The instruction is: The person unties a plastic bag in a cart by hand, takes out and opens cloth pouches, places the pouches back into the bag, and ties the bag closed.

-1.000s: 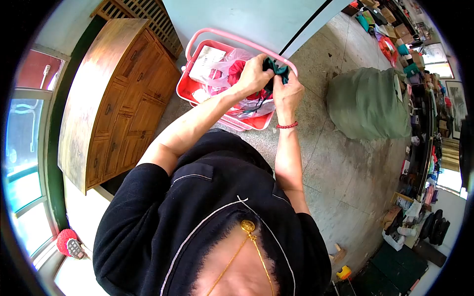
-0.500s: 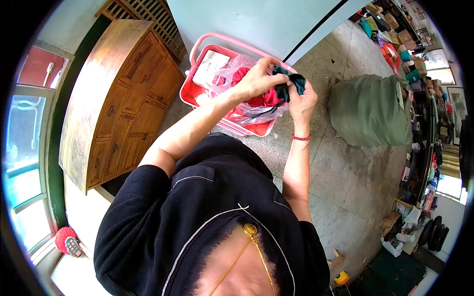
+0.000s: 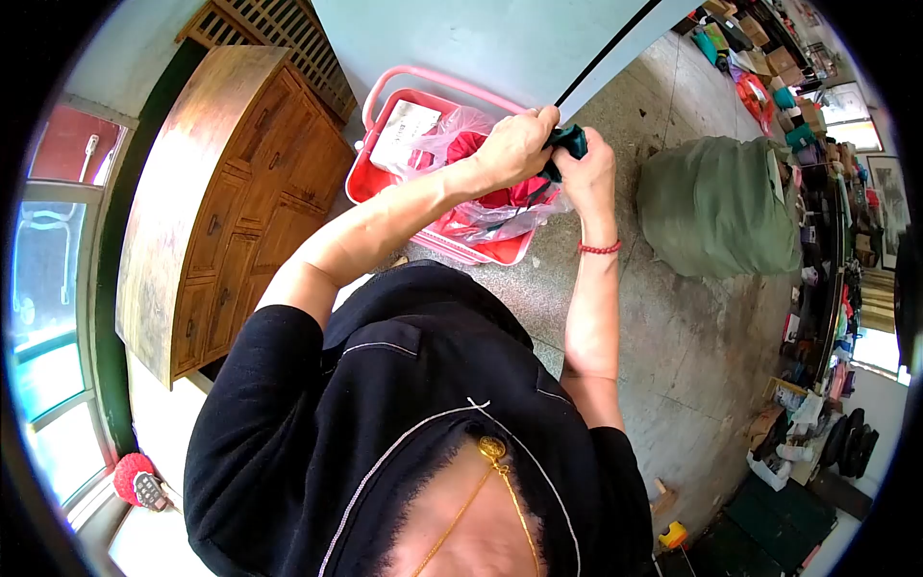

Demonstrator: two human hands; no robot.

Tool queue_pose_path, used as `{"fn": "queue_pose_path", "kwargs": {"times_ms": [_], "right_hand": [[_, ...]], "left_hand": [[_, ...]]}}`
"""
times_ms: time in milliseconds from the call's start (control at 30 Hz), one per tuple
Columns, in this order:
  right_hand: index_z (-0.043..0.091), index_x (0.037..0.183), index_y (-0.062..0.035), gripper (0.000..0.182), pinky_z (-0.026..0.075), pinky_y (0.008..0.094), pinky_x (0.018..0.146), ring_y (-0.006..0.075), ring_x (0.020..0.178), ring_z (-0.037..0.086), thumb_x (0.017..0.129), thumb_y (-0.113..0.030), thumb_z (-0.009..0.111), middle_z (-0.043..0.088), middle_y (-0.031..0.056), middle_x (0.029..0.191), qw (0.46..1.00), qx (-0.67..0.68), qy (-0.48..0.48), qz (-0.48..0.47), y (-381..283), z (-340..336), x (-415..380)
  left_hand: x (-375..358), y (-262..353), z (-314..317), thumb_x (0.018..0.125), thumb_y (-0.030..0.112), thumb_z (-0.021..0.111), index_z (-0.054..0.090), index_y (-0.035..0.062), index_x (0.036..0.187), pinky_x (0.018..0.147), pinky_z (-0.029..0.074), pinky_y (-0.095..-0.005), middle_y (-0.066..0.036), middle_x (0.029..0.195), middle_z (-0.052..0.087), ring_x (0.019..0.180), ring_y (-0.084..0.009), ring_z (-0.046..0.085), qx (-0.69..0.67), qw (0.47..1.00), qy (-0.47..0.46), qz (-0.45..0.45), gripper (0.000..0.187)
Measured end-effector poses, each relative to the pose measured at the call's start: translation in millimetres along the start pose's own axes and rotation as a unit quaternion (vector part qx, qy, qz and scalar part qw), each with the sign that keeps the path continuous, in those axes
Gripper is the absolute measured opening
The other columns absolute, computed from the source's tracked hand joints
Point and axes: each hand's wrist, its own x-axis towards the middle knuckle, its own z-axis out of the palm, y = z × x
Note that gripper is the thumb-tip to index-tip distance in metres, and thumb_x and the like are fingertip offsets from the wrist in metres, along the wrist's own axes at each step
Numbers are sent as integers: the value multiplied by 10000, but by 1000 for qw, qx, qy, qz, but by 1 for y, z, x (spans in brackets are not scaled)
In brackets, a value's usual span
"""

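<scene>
Both hands meet over the right side of a pink basket (image 3: 363, 171). My left hand (image 3: 516, 147) is closed on a dark green cloth (image 3: 569, 142), its fingers bunched at the cloth's left end. My right hand (image 3: 588, 173), below a red bead bracelet, grips the same cloth from the right. The cloth is crumpled between them, and part of it is hidden by the fingers. Inside the basket lie a clear plastic bag (image 3: 461, 126) with red cloth (image 3: 465, 148) in it and a white packet (image 3: 404, 135).
A wooden cabinet (image 3: 245, 192) stands at the left. Behind the basket rises a pale blue panel (image 3: 461, 48). A large green wrapped bundle (image 3: 716, 207) sits on the floor at the right, with cluttered shelves beyond it.
Both hands have shifted slightly to the right with the green cloth. My left hand has closed more tightly round it, and less of the cloth shows.
</scene>
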Motion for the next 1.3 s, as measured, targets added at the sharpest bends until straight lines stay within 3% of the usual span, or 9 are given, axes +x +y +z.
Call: {"fn": "queue_pose_path", "kwargs": {"times_ms": [267,333,567,633,833,900,967,1033,1300], "right_hand": [[544,838,2,123,446,386,579,343,642,586,733,-58,567,591,188,712,994,51,52,-82,0,17,-1],[475,766,-11,105,356,238,478,69,542,412,770,-34,577,469,7,602,981,86,101,-139,17,29,-1],[454,733,-24,141,345,212,472,37,549,394,774,-9,588,446,-28,619,978,121,121,-118,17,29,-7],[500,759,-3,89,386,288,480,138,520,490,749,-32,584,524,107,626,987,115,102,-45,16,23,-8],[518,862,-17,218,445,366,594,280,678,585,683,-88,621,575,168,763,995,-29,88,-26,-2,5,-16],[520,921,-27,268,450,394,670,328,745,570,676,-83,613,570,161,820,993,-6,118,16,-38,-10,-24],[524,906,-13,247,451,387,673,327,762,572,674,-54,598,571,157,831,968,-46,186,-162,-33,-14,-22],[529,893,-9,229,452,386,663,330,754,572,674,-36,589,570,159,827,965,-71,199,-155,-41,-23,-26],[537,784,-5,70,443,372,549,337,597,562,715,-3,529,559,174,674,919,-89,375,-85,-57,-28,-46]], "left_hand": [[20,-6,-3,662,-17,540,496,-10,901,681,438,-422,-228,807,551,776,-395,542,-75,992,99,-38,243],[19,-9,1,658,-21,537,490,-12,903,698,433,-439,-235,825,550,799,-410,534,-76,991,92,-59,249],[20,-13,18,680,9,537,509,-8,903,693,435,-458,-242,805,562,791,-424,540,-53,992,93,-69,226],[22,-11,20,687,22,542,521,-6,897,687,439,-446,-238,780,570,783,-415,549,-47,992,102,-65,213],[24,-7,2,659,34,567,564,6,894,621,468,-326,-152,714,606,671,-228,604,-149,977,6,-153,237],[23,12,-12,634,46,584,560,-1,861,667,460,-352,-173,749,595,742,-315,593,-160,982,5,-104,233],[20,33,-25,636,26,583,543,-16,883,685,457,-365,-186,772,597,774,-337,590,-153,985,-12,-75,254],[20,44,-32,650,28,588,532,-7,953,718,463,-330,-174,851,613,812,-270,605,-150,988,-19,-18,310],[1,85,-41,705,81,579,464,-16,1032,705,463,-385,-243,856,588,808,-360,595,-177,979,-94,-39,360]]}}
